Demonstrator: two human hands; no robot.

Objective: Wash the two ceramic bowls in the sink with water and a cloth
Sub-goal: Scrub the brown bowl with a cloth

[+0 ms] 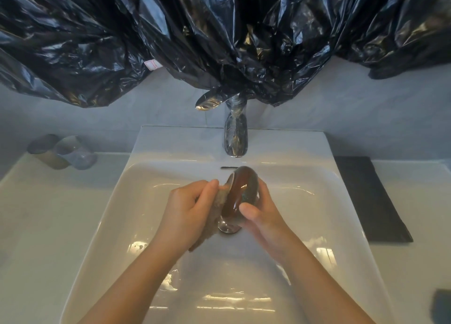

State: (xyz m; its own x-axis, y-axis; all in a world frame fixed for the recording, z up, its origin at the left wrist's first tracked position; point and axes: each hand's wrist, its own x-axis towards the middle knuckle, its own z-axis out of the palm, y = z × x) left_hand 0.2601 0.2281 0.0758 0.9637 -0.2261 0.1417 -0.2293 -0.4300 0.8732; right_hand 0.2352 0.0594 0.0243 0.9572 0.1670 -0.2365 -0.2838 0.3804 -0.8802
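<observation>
A dark brown glazed ceramic bowl [240,192] is held on edge over the middle of the white sink [151,226], just below the chrome tap [235,138]. My right hand [258,211] grips the bowl from the right, thumb on its outer side. My left hand [190,206] presses a beige cloth [220,196] against the bowl's inner side; the cloth's tail hangs below my left wrist. Only one bowl shows. The chrome drain [228,227] lies under the bowl.
Two cups [61,153] lie on the counter at the left. A dark mat [368,199] lies on the counter to the right, and a dark object [441,304] sits at the lower right edge. Black plastic sheeting [219,35] hangs over the wall above the tap.
</observation>
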